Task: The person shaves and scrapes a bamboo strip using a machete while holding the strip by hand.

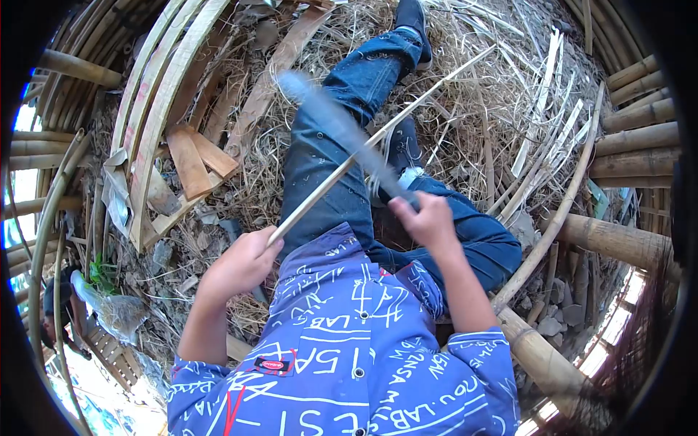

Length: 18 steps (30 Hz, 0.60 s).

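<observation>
My left hand [243, 263] is closed round the near end of a long, thin bamboo strip [429, 99]. From there the strip runs up and to the right over my outstretched leg. In my right hand [427, 220] is the handle of a large knife [336, 125], its broad grey blade smeared by motion. The blade points up and to the left and crosses over the strip near its middle. Whether blade and strip touch, I cannot tell. Small pale shavings lie on my jeans [320, 174].
Dry fibres and shavings [465, 123] cover the ground. Curved wooden planks [156, 102] and short wood pieces [187, 161] lie at the left. Thick bamboo poles [618, 240] frame the right side. Another person [62, 309] is partly visible at far left.
</observation>
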{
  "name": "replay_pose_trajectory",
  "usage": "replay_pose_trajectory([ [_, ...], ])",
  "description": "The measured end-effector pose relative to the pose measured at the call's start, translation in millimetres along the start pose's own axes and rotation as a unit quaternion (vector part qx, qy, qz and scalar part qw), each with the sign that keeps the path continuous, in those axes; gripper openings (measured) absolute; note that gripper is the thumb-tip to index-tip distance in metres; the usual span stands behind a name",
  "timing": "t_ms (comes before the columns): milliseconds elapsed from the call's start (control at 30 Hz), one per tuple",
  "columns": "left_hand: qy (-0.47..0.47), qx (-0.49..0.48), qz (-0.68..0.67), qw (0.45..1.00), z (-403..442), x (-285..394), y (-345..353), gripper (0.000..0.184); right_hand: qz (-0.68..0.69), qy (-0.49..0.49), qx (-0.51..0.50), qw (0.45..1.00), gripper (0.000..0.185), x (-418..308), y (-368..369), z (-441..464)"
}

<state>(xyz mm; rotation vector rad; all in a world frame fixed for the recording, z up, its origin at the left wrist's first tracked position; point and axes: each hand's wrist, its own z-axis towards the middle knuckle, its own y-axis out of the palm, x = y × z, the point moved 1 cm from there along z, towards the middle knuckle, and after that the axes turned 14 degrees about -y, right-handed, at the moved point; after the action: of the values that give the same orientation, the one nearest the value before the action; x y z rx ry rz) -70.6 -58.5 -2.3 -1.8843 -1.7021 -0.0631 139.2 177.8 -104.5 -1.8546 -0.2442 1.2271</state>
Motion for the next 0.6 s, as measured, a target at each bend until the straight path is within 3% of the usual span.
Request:
replay_pose_trajectory([
  [33,0.006,-0.003,-0.002,1.0,0.5,0.8,0.8,0.02,0.062,0.039,0.008,0.997,0.059,12.1,-12.4,5.0],
  [133,0.027,-0.01,-0.009,1.0,3.6,0.0,10.8,0.019,-0.057,0.004,0.017,0.998,0.058,35.8,-16.9,5.3],
  [267,0.026,0.014,-0.004,1.0,6.0,-2.6,4.7,0.019,0.035,0.03,0.009,0.999,0.058,8.4,-10.1,0.5],
  [400,0.014,0.022,0.015,1.0,5.0,8.9,2.5,0.022,0.112,-0.019,-0.001,0.994,0.055,-26.0,5.4,-7.3],
  [500,0.009,0.017,0.018,1.0,7.6,6.9,1.6,0.024,0.072,-0.074,-0.041,0.994,0.062,-40.0,18.3,-9.5],
  [600,0.013,0.031,0.029,0.999,6.2,10.1,3.1,0.025,0.039,-0.073,-0.013,0.996,0.064,-21.6,25.2,0.3],
])
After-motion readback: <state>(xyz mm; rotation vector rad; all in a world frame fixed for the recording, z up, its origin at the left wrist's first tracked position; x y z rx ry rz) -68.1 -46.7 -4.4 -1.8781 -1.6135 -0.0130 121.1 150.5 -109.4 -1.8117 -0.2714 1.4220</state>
